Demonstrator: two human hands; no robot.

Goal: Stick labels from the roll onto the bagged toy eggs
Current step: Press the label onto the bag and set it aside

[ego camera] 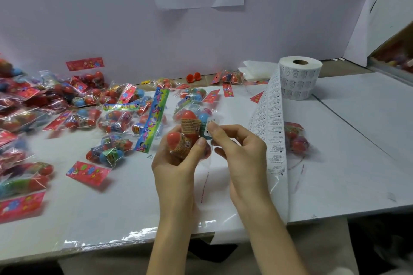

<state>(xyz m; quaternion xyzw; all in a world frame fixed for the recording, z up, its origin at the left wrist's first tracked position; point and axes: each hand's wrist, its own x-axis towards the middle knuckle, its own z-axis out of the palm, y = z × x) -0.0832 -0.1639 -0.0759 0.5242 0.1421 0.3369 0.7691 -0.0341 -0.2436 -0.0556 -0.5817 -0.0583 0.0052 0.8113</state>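
Bagged toy eggs (pixel 188 134) dead centre, gripped by left hand (pixel 176 163); warning label (pixel 209 128) pinched against the bag by right hand (pixel 239 152). Press flat, smooth outward, no creases; label roll (pixel 299 80) at two o'clock

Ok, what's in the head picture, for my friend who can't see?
A left hand holds a bag of toy eggs while the right hand pinches a label against it. The label roll stands behind; more bags lie left.
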